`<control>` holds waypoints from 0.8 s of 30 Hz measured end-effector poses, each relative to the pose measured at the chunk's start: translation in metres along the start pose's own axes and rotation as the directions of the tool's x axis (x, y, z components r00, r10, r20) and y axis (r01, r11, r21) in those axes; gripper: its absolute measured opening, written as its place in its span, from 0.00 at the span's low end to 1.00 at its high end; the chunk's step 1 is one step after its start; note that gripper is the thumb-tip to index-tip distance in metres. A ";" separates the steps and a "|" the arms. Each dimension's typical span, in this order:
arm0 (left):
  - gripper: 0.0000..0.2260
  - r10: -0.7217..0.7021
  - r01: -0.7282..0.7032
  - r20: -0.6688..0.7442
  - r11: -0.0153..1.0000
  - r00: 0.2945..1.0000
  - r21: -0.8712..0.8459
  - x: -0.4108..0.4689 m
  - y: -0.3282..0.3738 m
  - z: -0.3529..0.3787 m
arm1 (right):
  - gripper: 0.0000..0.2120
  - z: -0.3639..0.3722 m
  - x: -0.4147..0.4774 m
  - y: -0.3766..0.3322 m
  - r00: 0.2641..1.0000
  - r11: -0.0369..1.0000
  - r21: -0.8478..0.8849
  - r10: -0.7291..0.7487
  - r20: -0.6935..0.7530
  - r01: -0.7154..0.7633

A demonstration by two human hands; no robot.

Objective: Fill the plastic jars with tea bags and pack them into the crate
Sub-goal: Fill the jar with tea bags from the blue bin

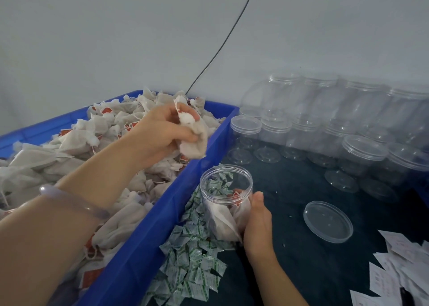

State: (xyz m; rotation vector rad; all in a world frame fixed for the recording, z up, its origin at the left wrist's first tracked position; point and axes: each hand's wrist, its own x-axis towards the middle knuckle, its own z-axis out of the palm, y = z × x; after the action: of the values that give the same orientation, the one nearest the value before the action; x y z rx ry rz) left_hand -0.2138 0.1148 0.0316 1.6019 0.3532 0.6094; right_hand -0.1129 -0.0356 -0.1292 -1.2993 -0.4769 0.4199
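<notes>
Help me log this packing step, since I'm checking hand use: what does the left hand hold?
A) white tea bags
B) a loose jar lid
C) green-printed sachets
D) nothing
A: the left hand grips tea bags over the blue bin, while the right hand holds the open jar.

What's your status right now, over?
Left hand grips white fabric tea bags above blue plastic bin. Right hand holds clear round plastic jar, partly filled. Nothing blocking its mouth.

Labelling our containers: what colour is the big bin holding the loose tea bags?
Blue. The bin shows best in the head view, along its near wall.
</notes>
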 end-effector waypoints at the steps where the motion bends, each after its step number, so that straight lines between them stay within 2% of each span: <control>1: 0.17 0.057 -0.057 0.015 0.997 0.998 -0.046 -0.001 0.002 0.005 | 0.25 0.000 0.000 0.000 1.000 1.000 0.004 -0.004 0.002 0.003; 2: 0.16 0.115 -0.115 0.024 0.993 0.993 -0.020 -0.003 0.002 0.011 | 0.25 0.000 0.000 0.000 1.000 1.000 0.007 -0.007 0.003 0.007; 3: 0.15 0.168 -0.171 0.035 0.980 0.985 0.098 -0.005 0.000 0.017 | 0.25 0.000 0.000 0.001 1.000 1.000 0.008 -0.010 0.003 0.010; 4: 0.13 0.201 -0.214 0.074 0.934 0.977 0.288 -0.006 -0.004 0.022 | 0.26 0.000 0.000 0.001 1.000 1.000 0.007 -0.015 0.002 0.015; 6: 0.11 0.102 -0.234 0.237 0.733 0.966 0.639 -0.011 -0.013 0.032 | 0.28 0.000 0.001 0.002 1.000 0.999 -0.015 -0.031 0.004 0.031; 7: 0.09 0.003 -0.250 0.325 0.649 0.946 0.719 -0.014 -0.017 0.035 | 0.29 0.000 0.001 0.002 0.999 0.999 -0.027 -0.038 0.004 0.038; 8: 0.08 -0.071 -0.267 0.393 0.621 0.917 0.736 -0.015 -0.022 0.037 | 0.30 -0.001 0.001 0.003 0.999 0.999 -0.032 -0.043 0.000 0.043; 10: 0.03 -0.043 -0.294 0.429 0.668 0.902 0.684 -0.013 -0.024 0.038 | 0.28 -0.001 0.002 0.005 0.999 0.999 -0.031 -0.042 -0.013 0.042; 12: 0.03 0.136 -0.301 0.295 0.710 0.946 0.637 -0.005 -0.024 0.031 | 0.26 0.000 0.003 0.006 0.999 0.999 -0.023 -0.027 -0.019 0.027; 14: 0.08 0.244 -0.250 0.108 0.685 0.964 0.685 0.006 -0.029 0.017 | 0.26 0.000 0.003 0.006 1.000 1.000 -0.015 -0.007 -0.019 0.006; 16: 0.13 0.160 -0.083 -0.005 0.543 0.987 0.836 0.017 -0.045 -0.004 | 0.26 0.001 0.003 0.005 1.000 1.000 -0.009 0.001 -0.014 -0.001; 17: 0.15 0.055 0.008 -0.037 0.459 0.998 0.889 0.021 -0.056 -0.015 | 0.27 0.001 0.003 0.006 1.000 1.000 -0.011 -0.002 -0.013 0.002; 19: 0.15 -0.173 0.114 -0.054 0.357 0.983 0.927 0.025 -0.074 -0.029 | 0.28 0.001 0.002 0.005 1.000 1.000 -0.017 -0.007 -0.017 0.007; 21: 0.19 -0.299 0.123 -0.056 0.210 0.953 0.970 0.029 -0.086 -0.032 | 0.29 0.001 0.002 0.004 1.000 1.000 -0.016 -0.009 -0.021 0.008; 22: 0.20 -0.308 0.106 -0.062 0.129 0.949 0.986 0.031 -0.089 -0.032 | 0.29 0.001 0.002 0.004 1.000 1.000 -0.015 -0.008 -0.022 0.008; 24: 0.16 -0.257 0.070 -0.066 0.008 0.964 0.998 0.036 -0.093 -0.030 | 0.28 0.001 0.002 0.004 1.000 1.000 -0.015 -0.006 -0.016 0.005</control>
State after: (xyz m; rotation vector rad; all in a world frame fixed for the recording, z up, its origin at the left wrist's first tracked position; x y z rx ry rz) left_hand -0.1900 0.1719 -0.0529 2.9473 1.0428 -0.1258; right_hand -0.1123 -0.0331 -0.1323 -1.3146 -0.4708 0.4017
